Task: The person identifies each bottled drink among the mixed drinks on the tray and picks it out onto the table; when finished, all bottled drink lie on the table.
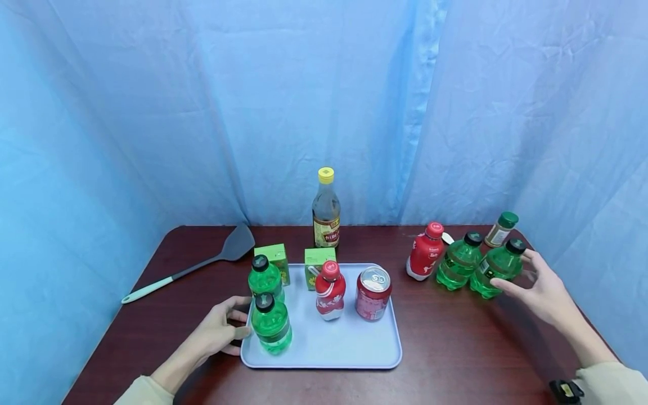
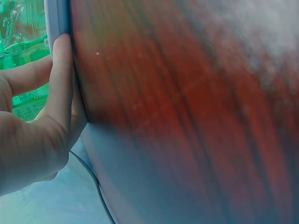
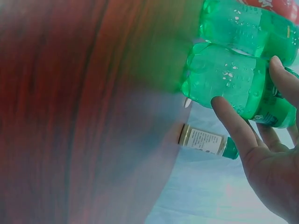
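My left hand (image 1: 242, 318) lies at the left rim of a pale blue tray (image 1: 354, 351), beside the nearer green bottle (image 1: 272, 325). In the left wrist view its straight fingers (image 2: 58, 79) press along the tray rim (image 2: 58, 18), with the green bottle (image 2: 23, 37) just behind. My right hand (image 1: 511, 271) is spread open around the rightmost green bottle (image 1: 498, 267) on the table, fingers on either side of it and not closed. The right wrist view shows that hand (image 3: 250, 84) with straight fingers at the green bottle (image 3: 219, 74).
The tray also holds a second green bottle (image 1: 265, 278), a red bottle (image 1: 330, 291), a red can (image 1: 373, 293) and two green cartons (image 1: 318, 264). Behind stand a yellow-capped bottle (image 1: 326, 211) and a spatula (image 1: 202, 264). At right are a red bottle (image 1: 426, 251), another green bottle (image 1: 459, 261) and a spice jar (image 1: 500, 229).
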`<state>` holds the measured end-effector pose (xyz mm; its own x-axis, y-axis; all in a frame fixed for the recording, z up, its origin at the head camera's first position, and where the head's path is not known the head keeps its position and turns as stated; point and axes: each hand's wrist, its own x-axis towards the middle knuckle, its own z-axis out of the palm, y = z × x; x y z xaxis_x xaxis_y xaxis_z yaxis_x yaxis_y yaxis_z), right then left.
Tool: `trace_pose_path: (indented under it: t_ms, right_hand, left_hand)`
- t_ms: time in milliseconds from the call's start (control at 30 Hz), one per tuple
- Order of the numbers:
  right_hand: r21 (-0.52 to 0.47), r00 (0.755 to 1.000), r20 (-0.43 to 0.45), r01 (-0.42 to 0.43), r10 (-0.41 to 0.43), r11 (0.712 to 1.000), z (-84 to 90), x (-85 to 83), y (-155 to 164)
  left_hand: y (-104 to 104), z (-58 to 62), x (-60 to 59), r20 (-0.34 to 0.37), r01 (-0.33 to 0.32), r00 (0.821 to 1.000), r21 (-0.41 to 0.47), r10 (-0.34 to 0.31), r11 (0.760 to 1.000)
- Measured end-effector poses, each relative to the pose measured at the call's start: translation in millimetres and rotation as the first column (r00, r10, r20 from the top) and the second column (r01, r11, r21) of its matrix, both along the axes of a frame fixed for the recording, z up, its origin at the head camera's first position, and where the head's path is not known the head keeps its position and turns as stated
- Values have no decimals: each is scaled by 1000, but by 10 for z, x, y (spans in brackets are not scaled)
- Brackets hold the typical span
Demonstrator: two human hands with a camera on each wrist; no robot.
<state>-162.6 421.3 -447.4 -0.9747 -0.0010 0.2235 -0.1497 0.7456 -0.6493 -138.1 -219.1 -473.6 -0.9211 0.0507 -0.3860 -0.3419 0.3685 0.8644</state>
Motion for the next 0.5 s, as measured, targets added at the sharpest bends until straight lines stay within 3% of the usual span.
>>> trace_pose_path:
  t_ms: [300,500]
  right_hand:
    - [20,1000,-6,22,-22,1000,10,-36,3]
    - [-88,995,-89,37,-45,995,36,28,-93]
  left_hand:
    - [-3,-1,-30,-9,4,1000,-6,-4,1000]
    - [5,12,-6,5,3,1000,-3,-3,1000]
